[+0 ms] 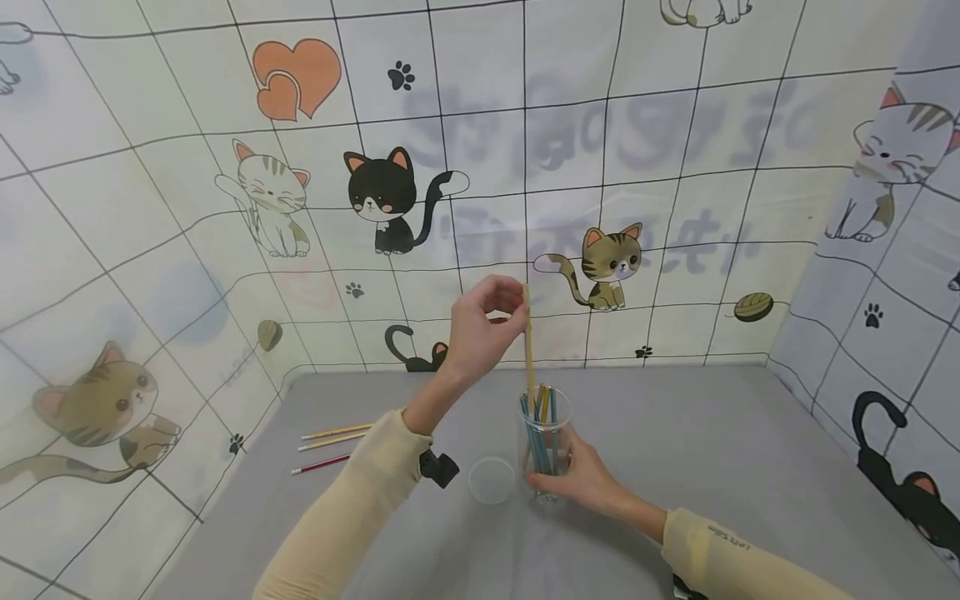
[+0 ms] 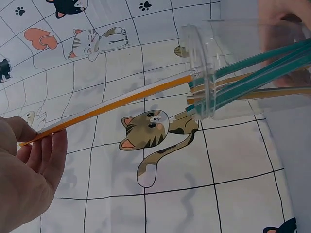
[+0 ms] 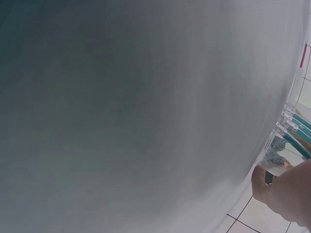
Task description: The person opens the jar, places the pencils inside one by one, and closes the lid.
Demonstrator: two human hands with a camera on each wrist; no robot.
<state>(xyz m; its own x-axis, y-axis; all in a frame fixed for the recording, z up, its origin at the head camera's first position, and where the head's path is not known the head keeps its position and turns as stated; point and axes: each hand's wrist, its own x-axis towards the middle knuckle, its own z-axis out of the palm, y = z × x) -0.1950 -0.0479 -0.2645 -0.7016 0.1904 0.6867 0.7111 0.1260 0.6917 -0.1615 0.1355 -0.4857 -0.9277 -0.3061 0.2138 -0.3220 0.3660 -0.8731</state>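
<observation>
Yellow pencil (image 1: 529, 354) stands nearly upright, its lower end at the mouth of the clear jar (image 1: 558, 437), about midway between the left and right edges of the grey bench (image 1: 675, 450). The left grip (image 1: 486, 335) pinches it near its top between thumb and fingers. The right grip (image 1: 588, 479) grasps the jar low down, on the side toward the bench's right edge. Teal pencils (image 1: 537, 446) lean inside the jar. A clear disc (image 1: 492, 481) lies just beside it, toward the left edge. Nearer the back left corner lie loose yellow pencils (image 1: 336, 432) and a red pencil (image 1: 321, 464), partly hidden by the left sleeve (image 1: 345, 517)
</observation>
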